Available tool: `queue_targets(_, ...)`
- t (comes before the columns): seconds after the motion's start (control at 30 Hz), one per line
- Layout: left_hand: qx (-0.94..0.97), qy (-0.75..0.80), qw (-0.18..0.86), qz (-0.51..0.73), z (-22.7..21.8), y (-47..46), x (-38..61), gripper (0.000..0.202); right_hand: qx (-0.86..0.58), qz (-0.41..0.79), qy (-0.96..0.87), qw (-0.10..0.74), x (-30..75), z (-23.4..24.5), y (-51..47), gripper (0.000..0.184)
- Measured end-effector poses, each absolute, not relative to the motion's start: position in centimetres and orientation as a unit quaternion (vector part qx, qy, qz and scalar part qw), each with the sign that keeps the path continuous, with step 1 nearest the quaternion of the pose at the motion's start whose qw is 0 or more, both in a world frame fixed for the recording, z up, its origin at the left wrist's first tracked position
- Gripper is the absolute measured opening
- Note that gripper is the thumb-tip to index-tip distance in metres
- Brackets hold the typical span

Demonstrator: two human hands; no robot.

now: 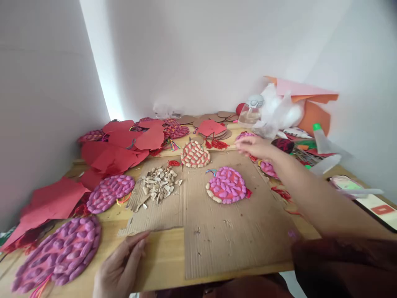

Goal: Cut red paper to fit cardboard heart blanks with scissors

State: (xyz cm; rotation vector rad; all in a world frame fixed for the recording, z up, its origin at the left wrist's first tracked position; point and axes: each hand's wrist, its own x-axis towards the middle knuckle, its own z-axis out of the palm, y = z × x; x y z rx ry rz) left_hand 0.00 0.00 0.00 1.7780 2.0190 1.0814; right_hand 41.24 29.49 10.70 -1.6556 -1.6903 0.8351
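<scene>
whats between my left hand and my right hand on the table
In the head view, a corrugated cardboard sheet lies between the left hand and the right hand, with a pink shell-covered disc resting on it.

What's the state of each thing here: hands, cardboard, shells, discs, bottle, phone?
cardboard: flat, scuffed, near corner cut away.
left hand: open, palm down, at the cardboard's near edge.
right hand: stretched over the cardboard's far edge, blurred; grip unclear.
shell pile: loose, unpainted, on the cardboard.
middle disc: flat, shells mostly pink, a few bare.
far disc: flat, shells pale.
green-capped bottle: capped.
phone: screen lit.
</scene>
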Motion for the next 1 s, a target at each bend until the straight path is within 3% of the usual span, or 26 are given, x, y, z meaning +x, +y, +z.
queue_targets(0.17,0.577,0.687,0.137,0.420,0.3,0.1,1.1,0.038,-0.624,0.314,-0.676,0.237,41.2,8.2,22.4,0.038)
queue_targets(0.33,0.648,0.632,0.075,0.419,0.6,-0.2,1.6,0.028,-0.642,0.278,-0.680,0.221,39.8,6.7,20.4,0.087)
queue_targets(0.4,0.691,0.591,0.051,0.413,0.6,-0.3,1.8,0.025,-0.639,0.279,-0.677,0.234,39.0,6.5,20.1,0.096)
queue_targets(0.47,0.718,0.567,0.030,0.403,0.5,-0.4,1.9,0.024,-0.631,0.301,-0.670,0.250,38.5,6.2,19.9,0.093)
queue_targets(0.63,0.735,0.555,0.006,0.389,0.2,-0.6,2.5,0.022,-0.540,0.442,-0.647,0.306,38.4,6.1,19.1,0.058)
queue_targets(0.77,0.699,0.572,0.034,0.428,0.4,-1.0,3.3,0.018,-0.450,0.540,-0.606,0.372,39.1,6.7,18.8,0.051)
queue_targets(0.9,0.566,0.637,0.143,0.504,1.3,-1.3,5.5,0.019,-0.364,0.626,-0.533,0.437,38.7,7.0,18.8,0.051)
queue_targets(1.0,0.484,0.621,0.318,0.528,2.8,-0.7,7.7,0.036,-0.330,0.659,-0.489,0.466,37.0,6.7,18.1,0.045)
